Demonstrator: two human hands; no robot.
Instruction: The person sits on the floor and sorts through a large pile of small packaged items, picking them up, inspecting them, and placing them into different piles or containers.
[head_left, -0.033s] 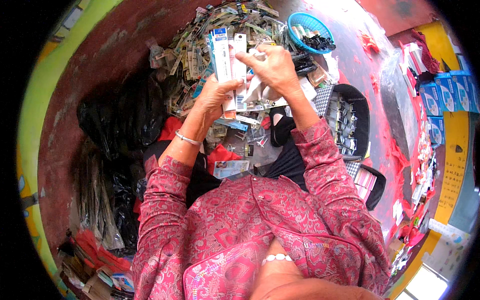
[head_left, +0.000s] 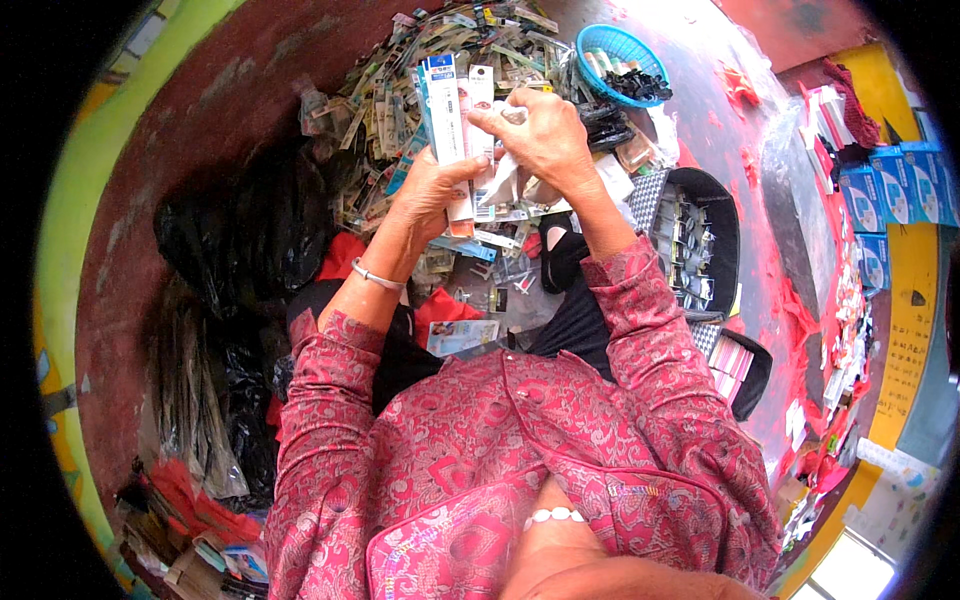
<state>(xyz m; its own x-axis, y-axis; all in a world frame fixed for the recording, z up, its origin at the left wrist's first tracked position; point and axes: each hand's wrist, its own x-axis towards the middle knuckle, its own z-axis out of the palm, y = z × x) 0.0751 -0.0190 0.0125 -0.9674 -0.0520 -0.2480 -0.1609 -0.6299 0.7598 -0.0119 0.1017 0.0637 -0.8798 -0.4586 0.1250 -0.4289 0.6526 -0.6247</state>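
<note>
My left hand (head_left: 436,187) is closed round several long, slim packages, its thumb across their front. One is a white and blue package (head_left: 441,100); beside it stands a white package with a pinkish front (head_left: 481,90). My right hand (head_left: 550,142) pinches a crumpled white cloth (head_left: 505,180), with its fingertips against the packages' right side. Part of the cloth hangs below the right palm. Beyond both hands lies a large heap of slim packages (head_left: 385,125) on the floor.
A blue plastic basket (head_left: 607,38) with dark items stands at the far right. Nearer are a black checked-edge case (head_left: 725,235) with metallic items in rows and a smaller box (head_left: 755,390). Black plastic bags (head_left: 250,235) lie at left; blue boxes (head_left: 905,180) are stacked at far right.
My right hand has shifted slightly, the cloth with it. More of the pinkish front shows on the right-hand package. My left hand keeps its hold.
</note>
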